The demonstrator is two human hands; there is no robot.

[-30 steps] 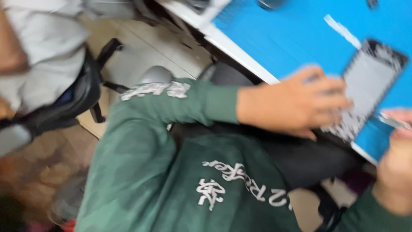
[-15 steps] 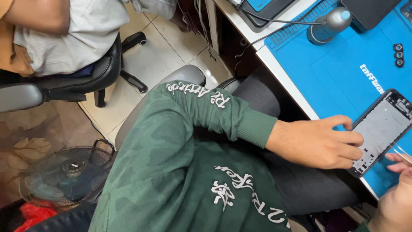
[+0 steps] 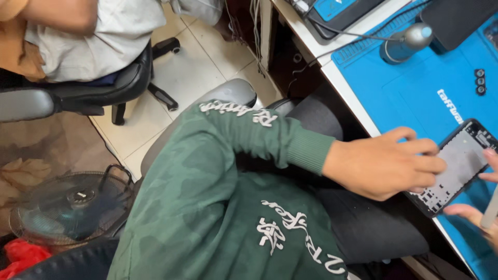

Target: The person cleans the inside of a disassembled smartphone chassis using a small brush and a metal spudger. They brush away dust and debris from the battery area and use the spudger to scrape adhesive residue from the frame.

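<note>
My left hand [image 3: 386, 165] presses down on the near end of the opened phone [image 3: 455, 167], fingers spread across its grey inner plate and thumb tucked under the edge, so it pins the phone flat rather than closing round it. My right hand [image 3: 480, 207] shows only at the frame's right edge: two fingertips touch the phone's far side, and a thin pale tool [image 3: 490, 210] runs along those fingers, though whether my fingers are closed on it I cannot tell, since most of the hand is cut off. The phone lies tilted across the corner of the blue work mat [image 3: 415, 88], its lower end poking just past the table's white edge [image 3: 342, 85] above my lap. My green sleeve [image 3: 249, 129] crosses in front of the black chair seat [image 3: 363, 223]. Farther up the mat stands a small grey cylinder with a blue top [image 3: 405, 42], a cable trailing from it, and three small black round parts [image 3: 480, 82] sit in a row well apart from the phone. On the tiled floor to my left stands a fan [image 3: 75, 205], and another person in a grey shirt [image 3: 96, 36] sits in an office chair [image 3: 104, 85] beyond it.
</note>
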